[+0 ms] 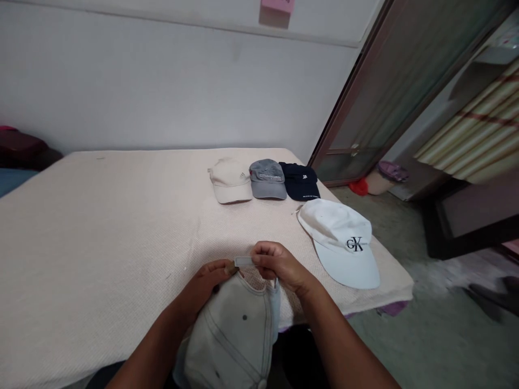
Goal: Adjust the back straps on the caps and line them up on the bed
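A pale grey baseball cap (239,329) is in front of me at the table's near edge, its back opening turned away from me. My left hand (213,278) grips the cap's back edge, by the buckle end of the adjuster strap (244,261). My right hand (278,263) pinches the other part of that strap between thumb and fingers. To the right lies a white cap (336,227) with black "CK"-like letters on its front. Farther back, a beige cap (230,178), a grey cap (267,177) and a navy cap (300,181) sit side by side.
A cream textured cloth (101,232) covers the broad surface, which meets a white wall (182,81) at the back. On the right are a framed glass door (365,102), a bin with a purple liner (391,173) and a striped curtain (478,124).
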Demonstrator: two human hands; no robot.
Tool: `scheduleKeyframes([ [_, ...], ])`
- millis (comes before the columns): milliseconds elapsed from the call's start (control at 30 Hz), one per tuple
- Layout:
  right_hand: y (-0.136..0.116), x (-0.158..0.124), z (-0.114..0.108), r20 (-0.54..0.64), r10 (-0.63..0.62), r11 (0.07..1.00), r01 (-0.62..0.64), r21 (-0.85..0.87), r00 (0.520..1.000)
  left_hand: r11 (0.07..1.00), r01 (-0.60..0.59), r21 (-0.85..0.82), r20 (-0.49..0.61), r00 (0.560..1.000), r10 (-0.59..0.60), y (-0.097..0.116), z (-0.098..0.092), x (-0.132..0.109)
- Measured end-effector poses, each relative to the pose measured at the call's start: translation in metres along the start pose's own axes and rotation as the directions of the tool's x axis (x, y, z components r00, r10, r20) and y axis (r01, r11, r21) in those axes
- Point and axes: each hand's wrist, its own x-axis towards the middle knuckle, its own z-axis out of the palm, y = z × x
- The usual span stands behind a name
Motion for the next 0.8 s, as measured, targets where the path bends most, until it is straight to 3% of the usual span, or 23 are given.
scheduleKeyframes([
  [300,0.0008,-0.0006,-0.0018,-0.059,0.022,0.999,-0.023,-0.023,0.998,1.0,0.003,-0.01,0.043,0.999,-0.003,0.0036,0.0028,-0.0026],
  [633,0.0,-0.0016,-0.0033,0.015,0.018,0.998,-0.017,-0.063,1.0,1.0,0.002,0.026,0.064,0.998,-0.003,-0.0011,-0.0014,-0.0001],
  [800,-0.0007,-0.0036,-0.0056,0.027,0.048,0.996,-0.046,-0.082,0.998,1.0,-0.006,0.029,0.025,1.0,0.005,0.0016,0.0011,-0.0012],
])
